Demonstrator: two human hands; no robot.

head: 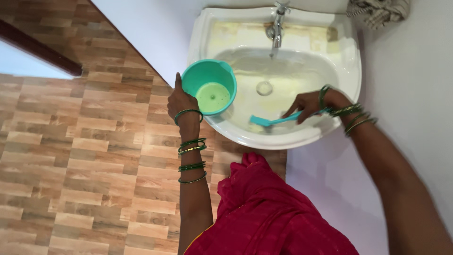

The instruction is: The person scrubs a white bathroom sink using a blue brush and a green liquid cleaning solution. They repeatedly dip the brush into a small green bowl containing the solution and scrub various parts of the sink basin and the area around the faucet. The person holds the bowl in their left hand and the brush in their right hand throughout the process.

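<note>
Washroom corner — wall-mounted basin area

Brown wood-look tile floor [85,156]; plain white wall [415,71] — pale, even light; striped cloth [380,10] hangs at top right; dark door edge [37,49] at left.

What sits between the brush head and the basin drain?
Nothing visible. The right hand holds the brush low on the sink's front wall; bare wet basin runs up to the drain. The mug, in the left hand, stays off to the side.
</note>
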